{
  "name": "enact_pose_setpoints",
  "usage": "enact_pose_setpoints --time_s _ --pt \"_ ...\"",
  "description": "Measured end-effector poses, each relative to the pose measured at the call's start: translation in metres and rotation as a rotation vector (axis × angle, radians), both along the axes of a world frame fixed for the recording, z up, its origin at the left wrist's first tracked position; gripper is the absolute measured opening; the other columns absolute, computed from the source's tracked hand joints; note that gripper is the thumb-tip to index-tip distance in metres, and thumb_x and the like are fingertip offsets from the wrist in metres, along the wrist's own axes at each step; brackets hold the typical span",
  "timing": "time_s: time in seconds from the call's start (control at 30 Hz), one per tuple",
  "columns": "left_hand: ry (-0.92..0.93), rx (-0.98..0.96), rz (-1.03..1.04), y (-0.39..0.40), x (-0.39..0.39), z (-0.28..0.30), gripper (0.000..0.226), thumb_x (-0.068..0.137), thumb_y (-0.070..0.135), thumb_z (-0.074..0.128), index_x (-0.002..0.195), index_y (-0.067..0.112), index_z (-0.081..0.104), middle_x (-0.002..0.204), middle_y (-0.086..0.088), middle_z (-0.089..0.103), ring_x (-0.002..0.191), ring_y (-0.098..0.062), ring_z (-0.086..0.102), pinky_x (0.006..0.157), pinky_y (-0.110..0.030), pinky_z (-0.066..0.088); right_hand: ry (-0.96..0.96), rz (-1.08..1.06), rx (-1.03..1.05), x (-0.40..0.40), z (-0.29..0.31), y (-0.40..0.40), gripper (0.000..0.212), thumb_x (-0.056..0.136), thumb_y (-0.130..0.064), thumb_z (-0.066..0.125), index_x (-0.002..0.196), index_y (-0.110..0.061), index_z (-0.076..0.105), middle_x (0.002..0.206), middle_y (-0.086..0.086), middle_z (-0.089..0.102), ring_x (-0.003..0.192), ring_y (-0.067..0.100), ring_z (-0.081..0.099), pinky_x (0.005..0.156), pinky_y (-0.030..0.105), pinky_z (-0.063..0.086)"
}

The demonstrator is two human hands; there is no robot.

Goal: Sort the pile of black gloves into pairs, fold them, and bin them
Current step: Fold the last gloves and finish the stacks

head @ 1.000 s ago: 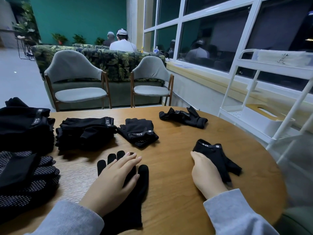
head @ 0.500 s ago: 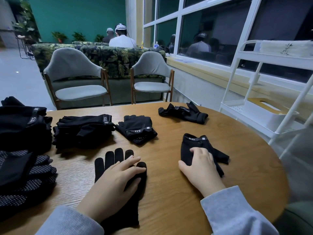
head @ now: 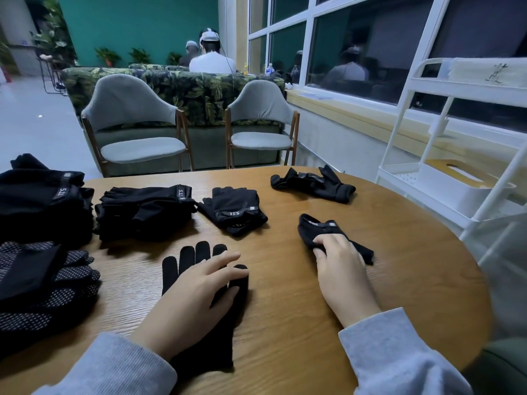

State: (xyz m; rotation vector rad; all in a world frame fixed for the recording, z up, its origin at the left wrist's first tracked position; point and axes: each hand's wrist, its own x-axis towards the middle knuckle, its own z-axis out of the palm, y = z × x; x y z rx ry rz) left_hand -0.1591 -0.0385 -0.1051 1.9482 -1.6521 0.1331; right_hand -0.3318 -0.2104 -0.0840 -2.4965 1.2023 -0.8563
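While left hand (head: pixel 196 292) lies flat on full-finger glove (head: pixel 199 315), right hand (head: pixel 339 258) grasping fingerless glove (head: pixel 316 228), round table (head: pixel 285 295).

Teal back wall (head: pixel 137 21), two grey chairs (head: pixel 134 126) in front of a leafy-print sofa (head: pixel 199 89), dark windows (head: pixel 370 47) on the right, white shelving cart (head: pixel 456 172) beside the round wooden table (head: pixel 399 280).

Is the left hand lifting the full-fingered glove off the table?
No: the left hand lies flat with straight fingers on the full-fingered glove, which lies spread on the table.
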Motion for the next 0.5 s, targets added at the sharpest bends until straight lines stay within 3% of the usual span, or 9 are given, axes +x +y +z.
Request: enact_pose_setpoints --time_s 0.13,0.2,0.37,0.5 --pt "0.010 -0.072 -0.054 -0.007 -0.005 0.011 0.025 0.085 0.026 0.055 0.106 0.035 0.065 0.130 0.008 0.053 0.105 -0.002 0.053 0.094 -0.002 0.025 -0.205 0.207 -0.137 0.006 -0.002 0.004 0.020 0.093 -0.011 0.051 0.105 -0.019 0.065 0.103 -0.006 0.059 0.098 0.013 0.053 0.092 0.036 0.043" --pt "-0.004 -0.114 -0.068 -0.012 -0.005 0.014 0.029 0.082 0.019 0.058 0.104 0.036 0.066 0.134 0.009 0.049 0.111 -0.002 0.049 0.096 -0.002 0.024 -0.255 0.288 -0.195 0.008 -0.002 0.006 0.021 0.093 -0.016 0.047 0.102 -0.023 0.064 0.099 -0.010 0.059 0.094 0.010 0.053 0.088 0.034 0.045" --pt "0.025 -0.141 -0.134 -0.033 -0.002 0.012 0.027 0.089 0.030 0.045 0.109 0.043 0.059 0.143 0.008 0.043 0.134 -0.015 0.039 0.101 -0.038 0.040 -0.343 0.397 -0.270 0.012 -0.001 0.010 0.023 0.092 -0.021 0.042 0.105 -0.027 0.061 0.100 -0.011 0.060 0.095 0.006 0.053 0.085 0.031 0.044" --pt "0.008 -0.171 -0.152 -0.045 -0.009 0.011 0.028 0.088 0.031 0.045 0.112 0.038 0.055 0.129 0.012 0.055 0.119 -0.014 0.053 0.092 -0.043 0.047 -0.396 0.373 -0.304 0.016 0.001 0.011 0.021 0.093 -0.021 0.045 0.106 -0.025 0.061 0.100 -0.012 0.062 0.094 0.005 0.054 0.083 0.033 0.046"
